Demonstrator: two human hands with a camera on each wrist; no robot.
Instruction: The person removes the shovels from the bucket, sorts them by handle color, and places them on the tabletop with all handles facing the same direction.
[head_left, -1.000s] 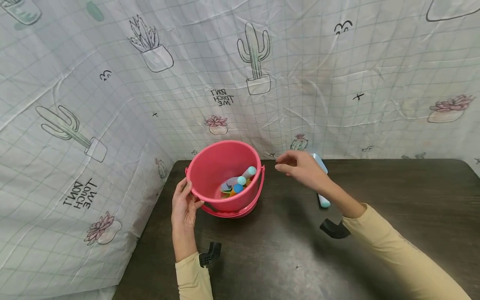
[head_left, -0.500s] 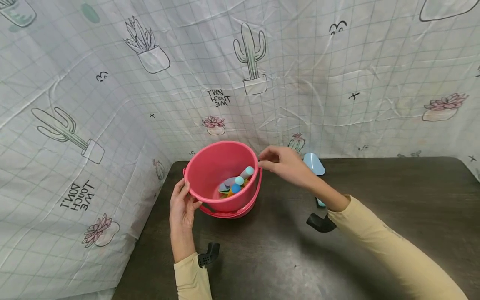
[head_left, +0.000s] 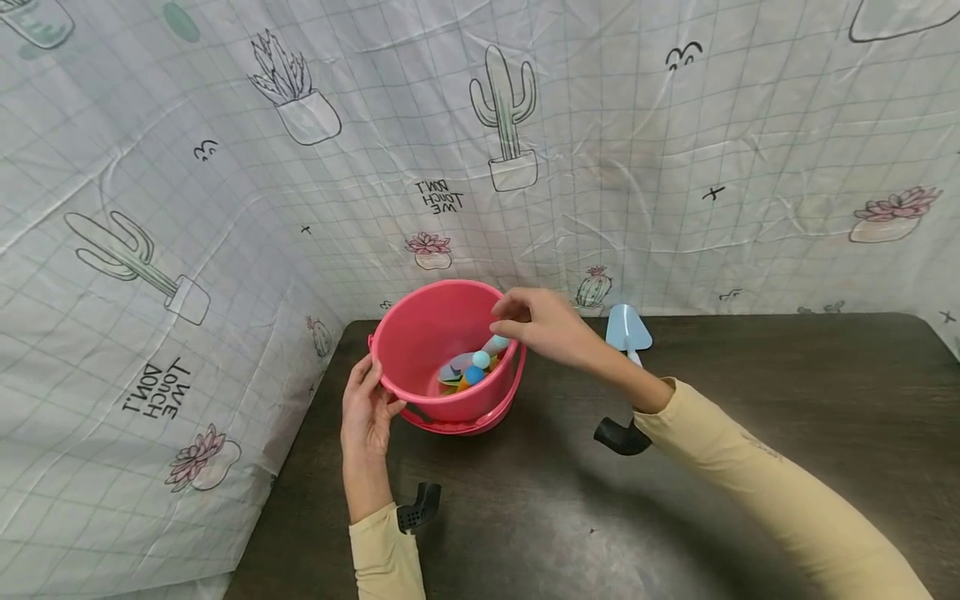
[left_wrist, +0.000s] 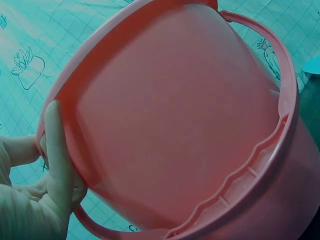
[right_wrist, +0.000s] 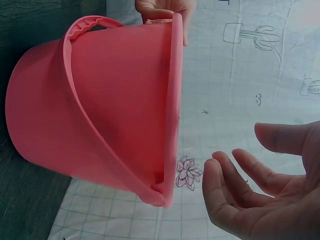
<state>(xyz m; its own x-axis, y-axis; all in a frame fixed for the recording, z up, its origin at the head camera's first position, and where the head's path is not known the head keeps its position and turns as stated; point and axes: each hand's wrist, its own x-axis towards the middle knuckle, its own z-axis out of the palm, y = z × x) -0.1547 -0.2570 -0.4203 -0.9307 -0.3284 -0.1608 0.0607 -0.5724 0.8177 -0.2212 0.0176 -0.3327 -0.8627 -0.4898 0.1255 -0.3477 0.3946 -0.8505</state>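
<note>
A pink bucket (head_left: 408,333) stands on the dark table, its mouth facing up and toward me. My left hand (head_left: 365,412) grips its rim at the left, thumb on the outside wall in the left wrist view. The bucket's handle (head_left: 468,428) hangs down along the front. Inside lie several colourful pieces, among them a blue rounded end (head_left: 475,375) and a pale aqua one (head_left: 482,360); their full shapes are hidden. My right hand (head_left: 547,325) hovers over the right rim with loosely bent fingers. In the right wrist view, nothing is between those fingers (right_wrist: 220,192).
To the right of the bucket lies a light blue toy shovel (head_left: 628,327), its handle mostly behind my right forearm. A white cactus-print curtain (head_left: 645,192) hangs behind and to the left of the table (head_left: 787,392). Black mounts (head_left: 622,436) sit on both wrists.
My right hand has moved left from beside the shovel to above the bucket's right rim, uncovering the shovel's blade. My left hand and the bucket stay in place.
</note>
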